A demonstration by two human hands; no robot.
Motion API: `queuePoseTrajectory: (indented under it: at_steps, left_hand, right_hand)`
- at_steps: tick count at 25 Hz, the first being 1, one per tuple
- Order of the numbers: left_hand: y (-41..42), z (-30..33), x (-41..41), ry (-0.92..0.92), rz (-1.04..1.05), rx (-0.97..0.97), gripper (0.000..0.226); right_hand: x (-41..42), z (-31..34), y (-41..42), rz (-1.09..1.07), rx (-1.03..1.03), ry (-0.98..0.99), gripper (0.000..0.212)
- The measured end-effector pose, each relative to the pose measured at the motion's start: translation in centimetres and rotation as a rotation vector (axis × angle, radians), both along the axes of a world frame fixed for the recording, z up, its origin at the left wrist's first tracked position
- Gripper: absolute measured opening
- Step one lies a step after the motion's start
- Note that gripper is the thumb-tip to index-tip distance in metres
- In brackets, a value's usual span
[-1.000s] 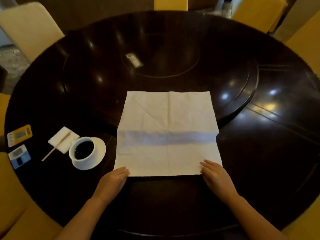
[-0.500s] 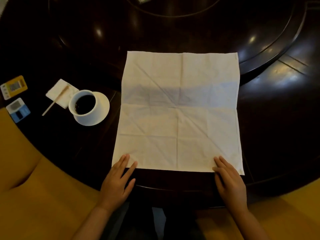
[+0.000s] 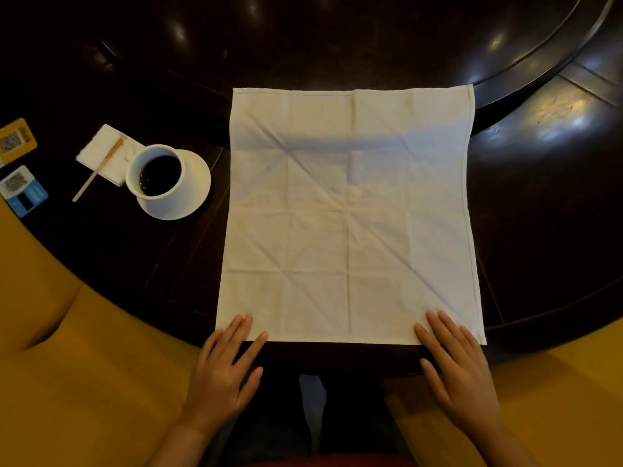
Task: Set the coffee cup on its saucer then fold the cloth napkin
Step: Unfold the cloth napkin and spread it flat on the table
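Observation:
A white cloth napkin (image 3: 350,214) lies spread flat and square on the dark round table (image 3: 101,251), marked by old fold creases. My left hand (image 3: 224,369) rests with straight fingers on its near left corner. My right hand (image 3: 455,369) lies flat on its near right corner, fingers straight. Left of the napkin, a white cup (image 3: 158,178) of dark coffee stands on its white saucer (image 3: 197,187).
A folded paper napkin (image 3: 101,153) with a wooden stirrer (image 3: 97,170) lies left of the cup. Two small cards, one yellow (image 3: 15,139) and one blue (image 3: 22,190), sit at the table's left edge. A raised turntable rim (image 3: 526,72) curves at the back right. Yellow seats flank me.
The camera has tilted further down and closer, so the napkin fills more of the view. Both hands stay at the napkin's near corners, fingers now spread flatter onto the cloth.

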State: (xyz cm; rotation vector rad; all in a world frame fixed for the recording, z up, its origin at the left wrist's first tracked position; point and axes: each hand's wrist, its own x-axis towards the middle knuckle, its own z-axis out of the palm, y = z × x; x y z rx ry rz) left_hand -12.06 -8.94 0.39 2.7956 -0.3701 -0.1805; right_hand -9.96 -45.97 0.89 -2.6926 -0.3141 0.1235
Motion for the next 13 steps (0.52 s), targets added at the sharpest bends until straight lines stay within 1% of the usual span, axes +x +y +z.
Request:
queuePoseTrajectory:
  at_steps: [3,5,7,10,11,13]
  left_hand:
    - [-3.6,1.0,3.7,-0.082,0.08,0.041,0.051]
    - [-7.7,0.6,7.5,-0.08,0.08,0.11,0.058]
    - [-10.8,-0.6,10.3,-0.06,0.059,0.195,0.064]
    - [-10.0,-2.1,11.1,0.0,0.092,0.246,0.065]
    - [-8.7,-2.2,10.9,0.021,0.122,0.23,0.065]
    - [-5.9,-2.1,10.2,0.043,0.214,0.216,0.066]
  right_hand:
    - [3.2,1.0,3.5,-0.125,-0.021,-0.098,0.047]
    - [6.7,0.7,7.2,-0.122,-0.112,-0.094,0.051]
    - [9.0,-0.6,10.1,-0.077,-0.204,-0.04,0.055]
    - [9.5,-2.4,9.5,-0.031,-0.289,0.025,0.059]
    - [9.4,-2.5,8.3,-0.045,-0.301,0.034,0.06]
    - [9.0,-2.5,5.0,-0.138,-0.307,0.049,0.064]
